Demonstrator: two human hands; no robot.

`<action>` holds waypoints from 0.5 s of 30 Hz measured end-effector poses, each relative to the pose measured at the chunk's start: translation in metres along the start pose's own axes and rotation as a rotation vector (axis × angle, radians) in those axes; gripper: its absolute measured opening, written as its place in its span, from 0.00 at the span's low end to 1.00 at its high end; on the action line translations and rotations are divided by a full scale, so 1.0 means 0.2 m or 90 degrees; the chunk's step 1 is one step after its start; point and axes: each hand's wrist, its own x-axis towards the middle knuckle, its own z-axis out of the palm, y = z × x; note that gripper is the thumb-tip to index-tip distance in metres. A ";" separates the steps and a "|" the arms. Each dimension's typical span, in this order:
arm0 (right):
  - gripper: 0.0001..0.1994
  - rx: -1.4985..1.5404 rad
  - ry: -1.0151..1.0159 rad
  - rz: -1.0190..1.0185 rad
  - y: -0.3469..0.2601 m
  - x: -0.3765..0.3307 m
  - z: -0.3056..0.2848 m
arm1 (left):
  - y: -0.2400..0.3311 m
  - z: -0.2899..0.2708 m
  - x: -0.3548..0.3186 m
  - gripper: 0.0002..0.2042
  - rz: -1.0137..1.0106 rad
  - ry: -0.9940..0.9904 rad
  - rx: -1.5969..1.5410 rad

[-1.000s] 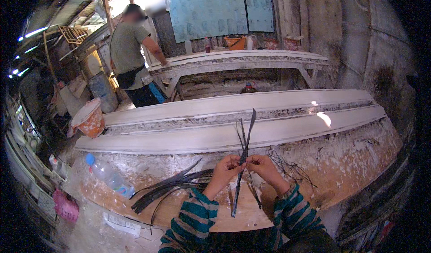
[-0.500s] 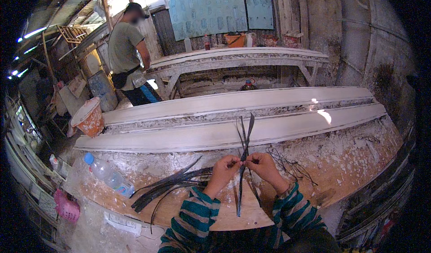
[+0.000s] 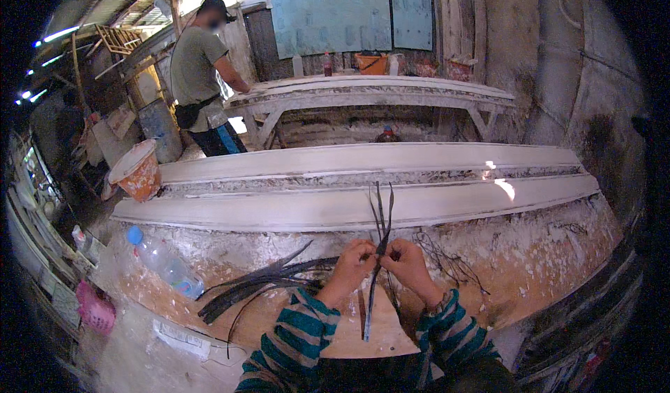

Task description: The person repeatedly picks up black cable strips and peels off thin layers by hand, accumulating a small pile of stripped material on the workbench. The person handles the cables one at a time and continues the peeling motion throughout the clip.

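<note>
Pinching a bundle of thin dark flat strips (image 3: 379, 243) at mid-length, the left hand (image 3: 354, 259) and right hand (image 3: 408, 262) hold it upright above the plaster-crusted counter (image 3: 530, 267). Both hands are closed on the strips, which look light and springy, likely to splay unless gripped where they cross; more lie in a loose pile of dark strips (image 3: 262, 285) just left.

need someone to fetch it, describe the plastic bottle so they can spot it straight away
On the plaster-spattered workbench, look along the near edge to the person's left, past the loose pile of dark flat strips. The clear plastic bottle lies there on its side. Its blue cap is the only blue thing on that bench.
</note>
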 end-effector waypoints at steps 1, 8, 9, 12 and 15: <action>0.08 0.022 0.010 -0.012 0.00 0.00 0.01 | -0.01 0.00 0.00 0.05 0.028 0.002 0.016; 0.08 -0.004 0.005 0.008 -0.01 0.00 -0.01 | 0.03 -0.02 0.00 0.05 -0.063 -0.046 -0.042; 0.08 -0.013 0.011 -0.017 -0.01 0.00 -0.01 | 0.04 -0.02 0.00 0.04 -0.069 -0.045 -0.040; 0.08 -0.050 0.016 -0.056 -0.02 0.00 -0.02 | 0.04 -0.02 0.01 0.04 -0.034 -0.053 -0.002; 0.09 -0.063 0.024 -0.059 -0.01 0.00 -0.03 | 0.02 -0.02 0.00 0.05 0.018 -0.051 0.062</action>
